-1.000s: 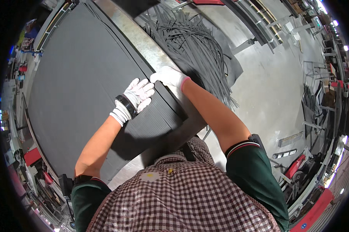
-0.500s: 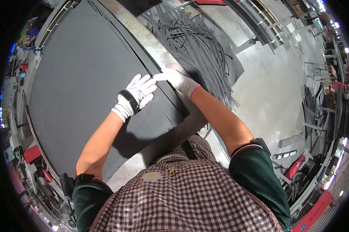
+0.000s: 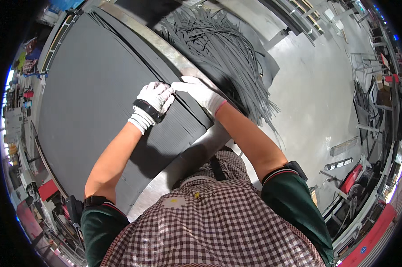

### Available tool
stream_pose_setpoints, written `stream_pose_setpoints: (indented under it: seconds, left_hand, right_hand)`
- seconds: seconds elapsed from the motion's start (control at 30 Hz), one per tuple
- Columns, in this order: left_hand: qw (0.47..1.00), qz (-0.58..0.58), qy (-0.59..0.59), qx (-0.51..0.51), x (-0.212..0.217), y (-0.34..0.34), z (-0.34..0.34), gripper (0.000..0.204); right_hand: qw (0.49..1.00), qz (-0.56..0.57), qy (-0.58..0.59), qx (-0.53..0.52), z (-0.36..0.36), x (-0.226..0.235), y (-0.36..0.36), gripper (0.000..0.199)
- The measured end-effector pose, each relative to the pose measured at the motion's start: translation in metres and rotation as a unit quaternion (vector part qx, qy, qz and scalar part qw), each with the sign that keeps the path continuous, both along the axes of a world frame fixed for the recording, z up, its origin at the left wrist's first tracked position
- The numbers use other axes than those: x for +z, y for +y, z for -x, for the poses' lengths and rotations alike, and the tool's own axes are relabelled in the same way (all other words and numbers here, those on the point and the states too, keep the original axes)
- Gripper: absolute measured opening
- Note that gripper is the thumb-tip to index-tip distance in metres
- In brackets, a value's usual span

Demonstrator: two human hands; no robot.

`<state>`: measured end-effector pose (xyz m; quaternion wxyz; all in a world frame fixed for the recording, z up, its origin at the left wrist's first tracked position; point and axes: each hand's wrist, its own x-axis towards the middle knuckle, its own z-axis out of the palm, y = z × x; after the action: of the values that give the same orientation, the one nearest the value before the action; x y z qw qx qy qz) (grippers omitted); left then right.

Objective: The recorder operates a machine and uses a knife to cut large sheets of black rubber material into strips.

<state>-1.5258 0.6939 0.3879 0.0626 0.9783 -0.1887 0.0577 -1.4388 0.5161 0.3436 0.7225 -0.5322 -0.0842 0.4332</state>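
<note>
Grey sheeting (image 3: 89,102) spans eight to eleven o'clock; strips (image 3: 218,44) heap at one, beside workshop floor (image 3: 312,98). At eleven I see the left hand (image 3: 154,95), earlier spread, now curled near the right hand (image 3: 200,92); their grip I cannot tell.

The grey sheet (image 3: 85,111) looks matt and rubbery, mostly smooth, with fine ridges toward its near edge. The worktop (image 3: 176,58) has a bare metal rim, scuffed, with a dull shine. Loose strips (image 3: 223,44) look matt and rubbery too. Gloves (image 3: 154,94): white knitted cloth. Wristband (image 3: 146,107): glossy black. Checked apron (image 3: 201,227): woven cloth.
</note>
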Motion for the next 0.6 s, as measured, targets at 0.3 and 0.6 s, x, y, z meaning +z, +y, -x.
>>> stream_pose_setpoints:
  seconds: [0.3, 0.6]
  left_hand:
    - [0.999, -0.046, -0.004, -0.027, -0.021, 0.011, -0.006, 0.027]
    - [0.998, -0.044, 0.021, -0.026, -0.037, 0.020, -0.004, 0.029]
  right_hand:
    - [0.980, 0.161, -0.118, 0.009, 0.015, 0.012, -0.011, 0.075]
    - [0.913, 0.262, -0.313, 0.004, 0.032, 0.003, -0.009, 0.065]
